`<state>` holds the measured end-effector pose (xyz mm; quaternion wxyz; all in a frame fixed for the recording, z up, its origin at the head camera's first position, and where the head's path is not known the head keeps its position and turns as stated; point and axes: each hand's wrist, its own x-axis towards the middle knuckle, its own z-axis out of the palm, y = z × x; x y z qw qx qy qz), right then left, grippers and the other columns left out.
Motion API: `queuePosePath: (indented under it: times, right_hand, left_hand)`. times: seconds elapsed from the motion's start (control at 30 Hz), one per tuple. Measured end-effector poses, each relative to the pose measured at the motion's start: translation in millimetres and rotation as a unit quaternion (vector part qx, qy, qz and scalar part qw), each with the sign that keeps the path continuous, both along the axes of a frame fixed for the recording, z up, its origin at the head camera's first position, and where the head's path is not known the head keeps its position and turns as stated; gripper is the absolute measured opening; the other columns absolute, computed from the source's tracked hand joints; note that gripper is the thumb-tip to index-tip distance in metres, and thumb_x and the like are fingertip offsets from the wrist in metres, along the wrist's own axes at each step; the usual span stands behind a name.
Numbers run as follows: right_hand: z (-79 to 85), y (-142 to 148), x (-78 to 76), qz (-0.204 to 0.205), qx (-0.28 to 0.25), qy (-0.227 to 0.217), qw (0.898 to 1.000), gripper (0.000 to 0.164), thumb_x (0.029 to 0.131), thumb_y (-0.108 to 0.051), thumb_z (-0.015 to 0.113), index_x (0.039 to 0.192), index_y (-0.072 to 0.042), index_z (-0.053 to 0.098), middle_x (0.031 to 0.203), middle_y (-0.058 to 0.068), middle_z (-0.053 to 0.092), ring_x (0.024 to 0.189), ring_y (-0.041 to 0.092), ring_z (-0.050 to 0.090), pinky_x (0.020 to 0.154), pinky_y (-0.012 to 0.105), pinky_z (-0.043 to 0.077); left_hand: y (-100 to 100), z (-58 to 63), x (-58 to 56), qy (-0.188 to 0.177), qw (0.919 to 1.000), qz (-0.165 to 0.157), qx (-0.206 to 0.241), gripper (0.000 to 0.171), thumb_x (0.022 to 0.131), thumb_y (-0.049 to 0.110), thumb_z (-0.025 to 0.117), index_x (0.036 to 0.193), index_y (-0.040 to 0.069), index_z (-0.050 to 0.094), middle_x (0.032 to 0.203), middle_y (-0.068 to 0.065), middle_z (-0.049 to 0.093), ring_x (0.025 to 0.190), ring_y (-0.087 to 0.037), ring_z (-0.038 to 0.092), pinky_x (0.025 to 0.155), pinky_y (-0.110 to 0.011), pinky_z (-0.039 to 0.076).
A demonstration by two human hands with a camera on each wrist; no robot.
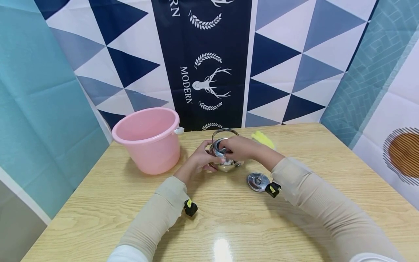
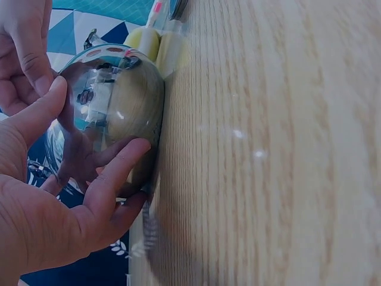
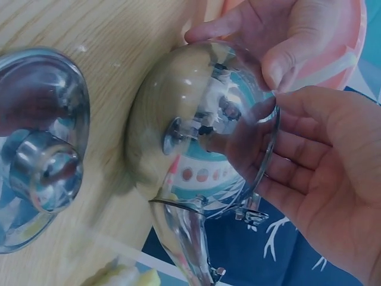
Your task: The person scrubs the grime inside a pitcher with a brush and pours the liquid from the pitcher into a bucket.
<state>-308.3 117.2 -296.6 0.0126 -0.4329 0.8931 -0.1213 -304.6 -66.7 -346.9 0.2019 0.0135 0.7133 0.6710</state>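
We see a shiny metal kettle (image 3: 184, 113) between the two hands, towards the far edge of the wooden table (image 1: 245, 222). Its arched handle (image 1: 226, 130) stands up above it, and its spout (image 3: 186, 241) shows in the right wrist view. Whether its whole base rests on the wood, we cannot tell.

The left hand (image 1: 201, 157) holds the kettle by its side. Its thumb and fingers are spread wide apart: the thumb reaches up near the rim, while the other fingers bend around the lower part of the round body.

The right hand (image 1: 241, 147) is at the mouth of the kettle. Its fingers are bent and close together, and they go over the rim to the inside; the thumb is at the rim, near the left thumb. The fingertips are partly hidden there, so we cannot tell how tightly they close, or if they have hold of something.

The round metal lid (image 1: 257, 182) lies apart from the kettle on the table, below the right wrist. A yellow object (image 1: 263, 139) is behind the right hand, and a pink bucket (image 1: 157, 156) stands beyond the left hand, not touching it.
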Motion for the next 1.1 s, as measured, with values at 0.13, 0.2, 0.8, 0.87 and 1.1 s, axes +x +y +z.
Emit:
queuePosePath:
  times: [0.13,0.2,0.8,0.87,1.1]
  right_hand:
    - [4.0,-0.4,-0.2,0.003,-0.002,0.012,1.000,0.026,0.085,0.003,0.060,0.111,0.000,0.064,0.069,-0.002,0.050,0.056,0.010,0.040,0.054,0.024,0.036]
    - [4.8,-0.9,-0.6,0.002,-0.003,0.019,1.000,0.031,0.082,0.007,0.058,0.111,0.001,0.065,0.075,0.002,0.057,0.060,0.012,0.043,0.056,0.025,0.039]
    - [8.9,-1.6,2.6,0.000,-0.011,0.072,0.997,0.017,0.077,0.014,0.063,0.082,-0.002,0.062,0.082,0.006,0.060,0.076,0.019,0.054,0.068,0.031,0.050]
    - [10.9,-1.3,4.6,-0.002,-0.015,0.076,0.997,0.017,0.078,0.014,0.063,0.082,-0.002,0.062,0.081,0.005,0.059,0.076,0.019,0.054,0.068,0.032,0.050]
    - [15.1,0.4,8.1,-0.003,-0.034,0.085,0.996,0.016,0.082,0.013,0.065,0.081,-0.003,0.063,0.078,0.004,0.057,0.073,0.019,0.051,0.066,0.032,0.048]
  left_hand:
    - [-0.1,0.1,0.0,0.002,1.0000,0.001,-0.001,0.085,0.079,-0.004,0.078,0.145,0.024,0.033,0.124,-0.017,0.051,0.075,-0.026,0.062,0.081,-0.055,0.056]
    - [-0.1,0.1,0.0,0.002,1.0000,0.003,-0.003,0.085,0.078,-0.004,0.079,0.145,0.023,0.033,0.124,-0.017,0.051,0.076,-0.026,0.062,0.080,-0.054,0.057]
    - [0.6,-1.8,-1.8,-0.003,1.0000,0.004,-0.001,0.087,0.078,-0.006,0.078,0.145,0.024,0.032,0.128,-0.019,0.046,0.086,-0.026,0.061,0.078,-0.053,0.058]
    - [0.4,-1.9,-2.2,-0.003,1.0000,0.004,0.000,0.087,0.077,-0.006,0.079,0.145,0.024,0.032,0.128,-0.018,0.046,0.086,-0.026,0.061,0.077,-0.052,0.058]
    - [0.1,-1.8,-2.4,-0.003,1.0000,0.005,-0.004,0.087,0.077,-0.005,0.079,0.144,0.023,0.032,0.131,-0.018,0.045,0.090,-0.027,0.062,0.078,-0.052,0.058]
